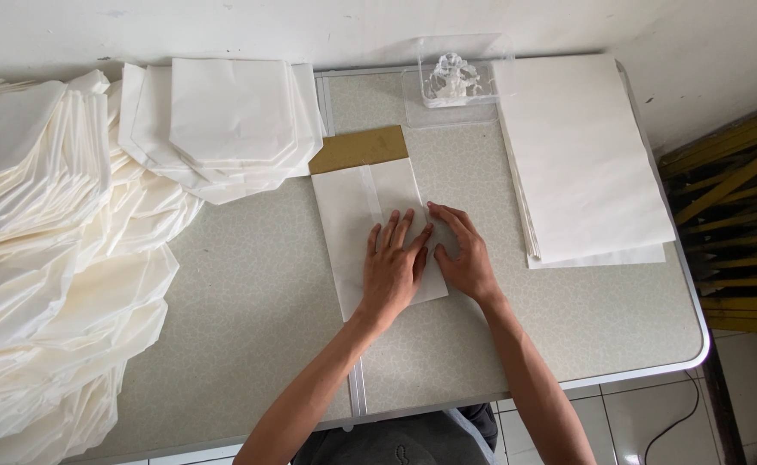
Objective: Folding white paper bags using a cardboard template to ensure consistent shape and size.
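Left hand [393, 267] and right hand [463, 252] lay flat, fingers spread, pressing folded paper [357, 226] on table [249, 301], paper stack [580, 155] right of hands

Two hands, left [391, 274] and right [464, 254], one folded sheet [357, 215], one brown card [359, 148], one clear box [457, 82], one flat stack [580, 155] and one table [258, 293] are counted, the folded bags [60, 241] being too many to be told.

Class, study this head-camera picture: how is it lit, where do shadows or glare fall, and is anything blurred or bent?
Head view: soft, even daylight; faint shadows under the left hand and right hand on the folded paper; mild glare on the clear plastic box and floor tiles; sharp throughout; table edge bows slightly from the wide lens.
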